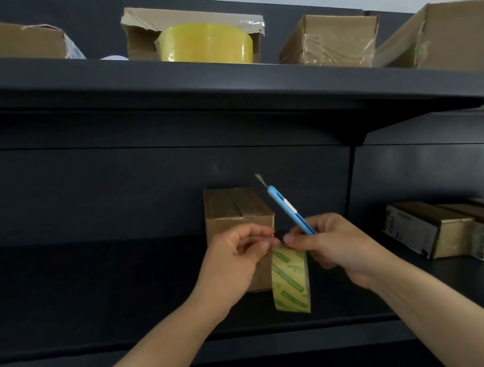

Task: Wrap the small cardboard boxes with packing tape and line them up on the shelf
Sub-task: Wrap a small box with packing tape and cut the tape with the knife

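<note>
The head view shows a dark metal lower shelf (pixel 96 290) under a dark upper shelf (pixel 224 94), with a pale wall above. On the upper shelf an open torn cardboard box (pixel 145 31) holds a big yellow tape roll (pixel 206 44); to its right stand two tape-wrapped brown boxes (pixel 330 40). Just behind the fingers (pixel 267 242) of the left hand (pixel 237 262), a small brown cardboard box (pixel 238 211) stands on the lower shelf. These fingers are pinched narrow on the clear tape end. The right hand (pixel 338 247) grips a blue utility knife (pixel 290 211), blade up. Below both hangs a green-printed clear tape roll (pixel 290 280).
</note>
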